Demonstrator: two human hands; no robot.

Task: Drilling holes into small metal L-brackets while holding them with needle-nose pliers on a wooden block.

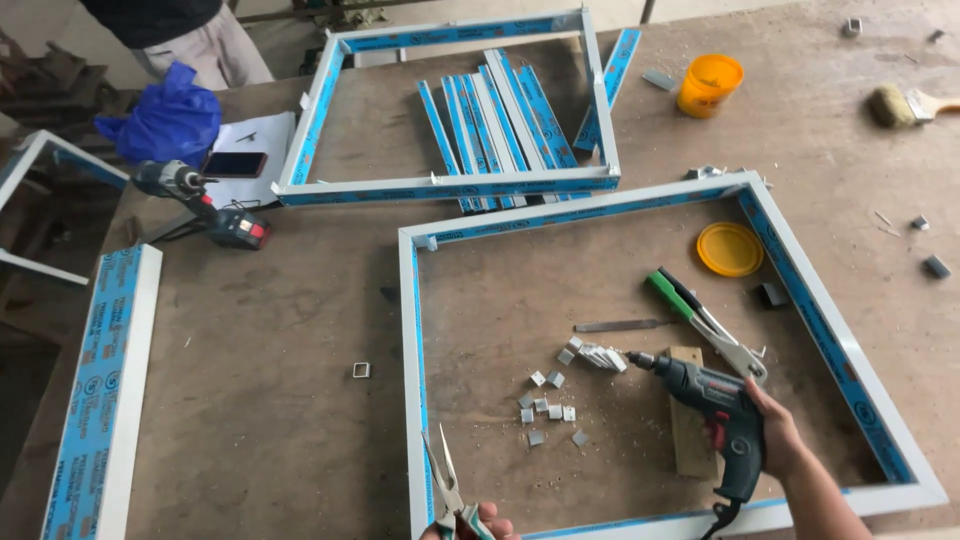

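My right hand (pixel 775 430) grips a dark corded electric drill (pixel 715 400) whose bit points left at a pile of small metal brackets (pixel 598 355). The drill hovers over a wooden block (pixel 685 440). My left hand (pixel 470 522), at the bottom edge, holds long-nose pliers (pixel 446 480) that point up over the left bar of a white aluminium frame (pixel 410 380) with blue film. Several small metal clips (pixel 548 405) lie scattered inside the frame.
A green-handled rivet tool (pixel 705 320), a flat file (pixel 615 325) and a yellow lid (pixel 730 249) lie inside the frame. A second frame (pixel 450 185) with loose bars sits farther back. A cordless drill (pixel 205 205), phone (pixel 234 164), yellow cup (pixel 708 85) and brush (pixel 905 104) lie around. A person stands top left.
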